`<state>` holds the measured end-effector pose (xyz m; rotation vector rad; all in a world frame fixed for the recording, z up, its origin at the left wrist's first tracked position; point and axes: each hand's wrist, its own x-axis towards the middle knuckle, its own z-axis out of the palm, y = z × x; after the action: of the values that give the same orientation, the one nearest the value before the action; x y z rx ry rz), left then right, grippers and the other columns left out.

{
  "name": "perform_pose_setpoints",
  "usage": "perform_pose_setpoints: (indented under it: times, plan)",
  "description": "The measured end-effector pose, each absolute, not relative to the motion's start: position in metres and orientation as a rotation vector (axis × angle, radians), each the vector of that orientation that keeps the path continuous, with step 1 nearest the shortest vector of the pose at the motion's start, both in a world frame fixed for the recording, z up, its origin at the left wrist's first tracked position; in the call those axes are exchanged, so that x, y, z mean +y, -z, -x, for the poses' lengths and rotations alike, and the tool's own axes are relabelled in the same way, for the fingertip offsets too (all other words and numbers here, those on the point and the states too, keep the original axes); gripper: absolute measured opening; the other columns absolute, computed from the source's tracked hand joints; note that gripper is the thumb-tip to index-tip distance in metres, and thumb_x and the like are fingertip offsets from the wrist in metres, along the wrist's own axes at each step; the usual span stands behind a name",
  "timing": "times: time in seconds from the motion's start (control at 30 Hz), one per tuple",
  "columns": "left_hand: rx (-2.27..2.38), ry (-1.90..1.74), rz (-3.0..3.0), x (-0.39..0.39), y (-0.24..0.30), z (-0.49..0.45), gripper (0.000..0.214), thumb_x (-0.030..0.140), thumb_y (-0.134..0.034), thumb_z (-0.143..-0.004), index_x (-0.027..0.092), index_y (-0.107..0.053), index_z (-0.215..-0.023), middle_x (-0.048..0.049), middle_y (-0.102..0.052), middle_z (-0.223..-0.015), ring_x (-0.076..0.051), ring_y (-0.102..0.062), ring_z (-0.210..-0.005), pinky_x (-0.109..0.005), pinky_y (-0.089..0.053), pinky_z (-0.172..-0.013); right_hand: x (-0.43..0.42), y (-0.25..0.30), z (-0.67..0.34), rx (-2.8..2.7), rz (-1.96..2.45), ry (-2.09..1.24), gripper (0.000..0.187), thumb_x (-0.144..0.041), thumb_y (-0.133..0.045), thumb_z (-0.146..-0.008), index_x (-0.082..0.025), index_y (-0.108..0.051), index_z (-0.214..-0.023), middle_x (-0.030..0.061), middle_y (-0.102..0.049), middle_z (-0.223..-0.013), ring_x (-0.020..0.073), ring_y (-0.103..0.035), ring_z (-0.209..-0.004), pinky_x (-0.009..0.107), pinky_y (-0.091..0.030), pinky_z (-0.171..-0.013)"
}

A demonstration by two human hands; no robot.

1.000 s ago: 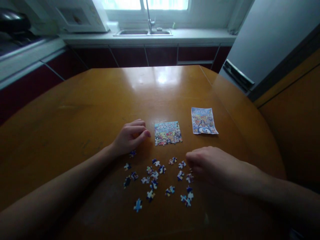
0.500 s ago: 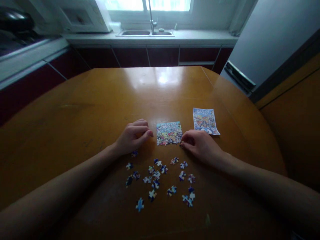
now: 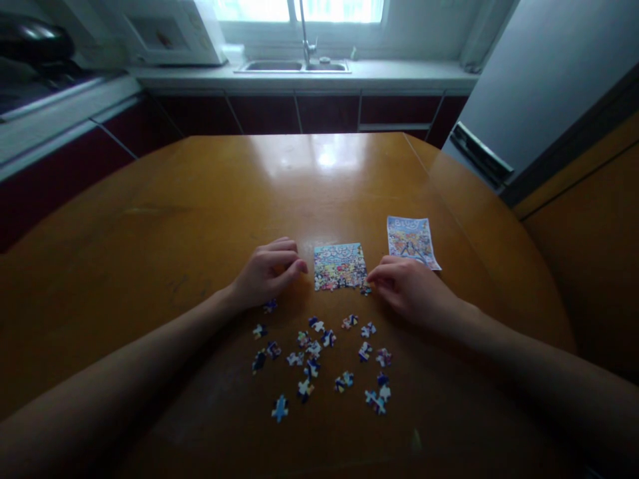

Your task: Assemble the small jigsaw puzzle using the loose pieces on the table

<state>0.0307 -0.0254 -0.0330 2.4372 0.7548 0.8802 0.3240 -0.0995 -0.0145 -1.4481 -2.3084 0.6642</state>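
The person's left hand, just left of the part-built jigsaw, and right hand, just right of it, are both bare. The left forearm and right forearm are bare as well, from wrist to the picture's edge. The fingers are slim with short nails. Dim light hides finer detail.

A glossy wooden table fills the near scene, with a picture leaflet lying right of centre, while far off a sink and tap sit under a window, a microwave at far left and a grey fridge at right.
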Motion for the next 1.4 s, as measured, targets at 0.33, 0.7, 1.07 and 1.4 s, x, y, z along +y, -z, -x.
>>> perform_pose_setpoints:
  times: [0.33,0.7,1.07,1.4]
  plan:
    - [0.747,-0.891,-2.462,-0.0264,0.0306,-0.0324,0.024,0.019,-0.054,-0.091,0.017,-0.067,-0.071,-0.0009,-0.051,-0.063,-0.013,-0.048,-0.064,-0.028,-0.038,-0.06,-0.1021,0.0162,-0.3209,-2.457,1.436,-0.596,0.027,-0.015,-0.052,-0.089,-0.023,-0.076,-0.098,0.0069,-0.067,-0.092,0.0167,-0.06,-0.078,0.031,-0.044,-0.072]
    - [0.771,-0.874,-2.472,-0.0254,0.0316,-0.031,0.024,0.021,-0.054,-0.092,0.018,-0.066,-0.071,-0.0008,-0.051,-0.063,-0.013,-0.047,-0.064,-0.028,-0.038,-0.06,-0.103,0.0132,-0.3171,-2.338,1.435,-0.641,0.022,-0.013,-0.051,-0.086,-0.02,-0.071,-0.087,0.0058,-0.067,-0.09,0.0164,-0.06,-0.081,0.03,-0.043,-0.073]
    - [0.748,-0.883,-2.474,-0.0228,0.0344,-0.0288,0.023,0.019,-0.055,-0.092,0.017,-0.065,-0.071,-0.0005,-0.05,-0.064,-0.013,-0.047,-0.064,-0.028,-0.038,-0.061,-0.1044,0.0146,-0.3166,-2.387,1.438,-0.609,0.022,-0.013,-0.051,-0.086,-0.02,-0.072,-0.088,0.0057,-0.067,-0.089,0.0174,-0.061,-0.083,0.03,-0.044,-0.075]
    - [0.745,-0.885,-2.49,-0.0243,0.0303,-0.0302,0.025,0.019,-0.054,-0.092,0.017,-0.064,-0.07,0.0004,-0.048,-0.062,-0.012,-0.047,-0.063,-0.027,-0.037,-0.06,-0.1051,0.0133,-0.3154,-2.394,1.453,-0.586,0.021,-0.013,-0.052,-0.085,-0.019,-0.072,-0.087,0.0058,-0.068,-0.089,0.0172,-0.061,-0.082,0.03,-0.043,-0.075]
